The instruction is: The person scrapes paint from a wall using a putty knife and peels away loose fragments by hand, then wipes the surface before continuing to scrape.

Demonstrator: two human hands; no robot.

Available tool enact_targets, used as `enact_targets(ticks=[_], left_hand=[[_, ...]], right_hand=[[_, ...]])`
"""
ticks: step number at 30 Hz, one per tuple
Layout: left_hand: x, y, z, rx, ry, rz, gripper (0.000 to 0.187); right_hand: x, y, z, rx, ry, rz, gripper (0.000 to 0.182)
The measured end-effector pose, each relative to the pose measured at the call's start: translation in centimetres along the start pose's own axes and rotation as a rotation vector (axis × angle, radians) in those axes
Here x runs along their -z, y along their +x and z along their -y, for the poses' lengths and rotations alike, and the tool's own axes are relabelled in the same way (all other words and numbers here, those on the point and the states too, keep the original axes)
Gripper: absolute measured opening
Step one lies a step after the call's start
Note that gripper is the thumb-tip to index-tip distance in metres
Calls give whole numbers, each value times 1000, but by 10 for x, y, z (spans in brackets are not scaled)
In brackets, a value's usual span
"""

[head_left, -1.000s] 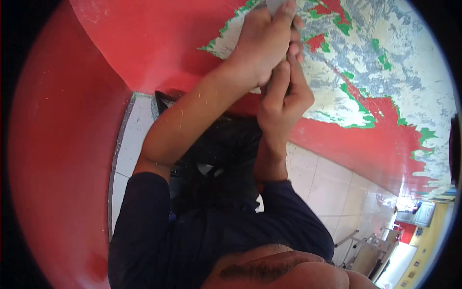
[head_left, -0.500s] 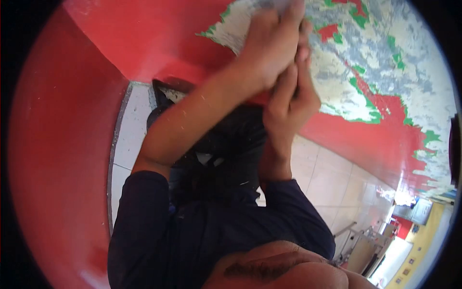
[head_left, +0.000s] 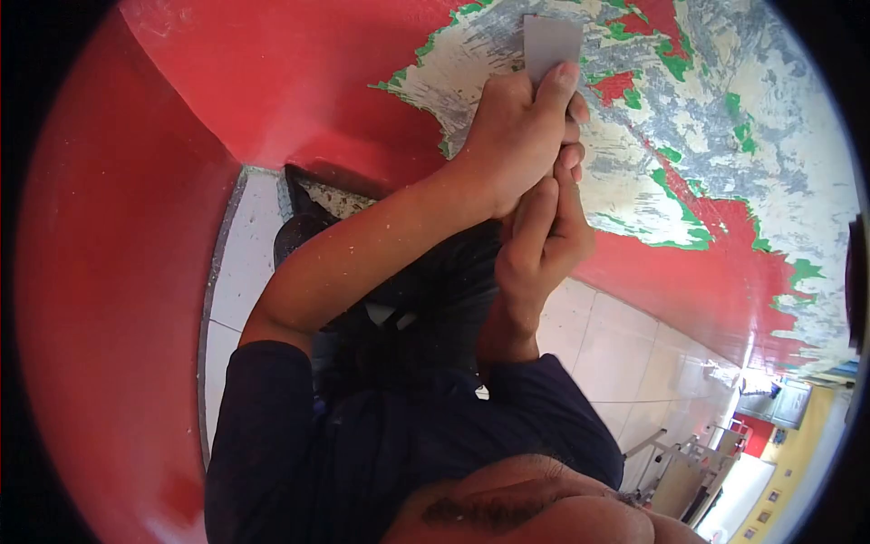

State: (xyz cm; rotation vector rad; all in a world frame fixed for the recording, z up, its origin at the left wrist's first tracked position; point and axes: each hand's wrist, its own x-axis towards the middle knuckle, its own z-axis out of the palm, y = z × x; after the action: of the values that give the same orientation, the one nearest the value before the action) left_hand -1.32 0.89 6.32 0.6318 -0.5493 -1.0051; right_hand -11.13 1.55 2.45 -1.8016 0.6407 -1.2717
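Half a second ago both hands were higher, with the blade all but out of view at the top edge; now they sit lower and the grey scraper blade [head_left: 551, 47] shows plainly above the fingers, flat against the wall [head_left: 299, 82]. On the left of the view the red paint is still whole, and next to it a forearm runs up from a dark sleeve [head_left: 272, 426] to the upper hand. Which hand is which is hard to read from this odd angle, but by the arms the left hand [head_left: 521, 136] seems to be on top, fully curled around the scraper just below the blade, and the right hand [head_left: 542, 238] sits beneath it, also wrapped tight, apparently around the handle, which is hidden. Further right lies the stripped patch [head_left: 707, 118], grey-white with green and red flecks, then tiled floor [head_left: 625, 354]. Risks, as I judge them: pushed too steeply, the blade could gouge the plaster; if it skips off a stubborn edge, the knuckles could scrape the rough wall; flakes could also fall toward the face below.
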Motion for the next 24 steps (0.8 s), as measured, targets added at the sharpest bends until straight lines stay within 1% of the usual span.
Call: enact_targets(ticks=[3,4,6,7,8,9,11,12,13,14,15,16,17,19,20,21,22,23,24], left_hand=[[-11,17,-16,-252,46,7,38],[-17,16,-24,-224,4,18,41],[-17,2,-12,-78,-29,-52,41],[-12,1,-5,-18,-38,-85,41],[-13,3,-4,-10,-54,-71,41],[-9,7,-3,-85,-11,-34,37],[-13,12,-6,-175,67,51,31],[-22,9,-11,-187,38,-36,40],[-22,9,-5,-146,39,-41,40],[-18,5,7,-95,44,-53,40],[-16,4,10,-52,53,-64,39],[-18,6,10,-136,68,-74,39],[-22,3,11,-125,72,-52,40],[-31,14,-16,-184,83,19,41],[-29,9,-16,-202,125,11,41],[-24,3,-4,-141,93,-7,41],[-16,0,13,-81,63,-28,41],[-16,2,13,-35,28,-45,42],[-17,5,14,-119,71,-59,41]], right_hand=[[-3,17,0,111,-84,-21,32],[-3,19,-1,162,-99,-37,33],[2,13,-10,251,-125,-53,33],[4,10,-12,207,-91,-45,33],[3,9,-8,164,-58,-39,33],[2,8,-5,121,-24,-34,33],[3,14,-2,121,-83,-53,33],[6,13,1,124,-104,-53,32],[10,12,4,128,-124,-53,32],[13,4,-8,211,-115,-70,32],[10,10,-10,248,-103,-71,32],[7,15,-13,286,-90,-72,32],[11,11,-6,202,-115,-67,32],[9,23,5,115,-136,-54,33],[9,17,-2,157,-94,-68,33],[9,12,-9,199,-52,-80,33],[14,-1,-8,151,4,-69,32],[14,2,-11,172,-18,-55,32],[14,4,-14,192,-39,-41,32]])
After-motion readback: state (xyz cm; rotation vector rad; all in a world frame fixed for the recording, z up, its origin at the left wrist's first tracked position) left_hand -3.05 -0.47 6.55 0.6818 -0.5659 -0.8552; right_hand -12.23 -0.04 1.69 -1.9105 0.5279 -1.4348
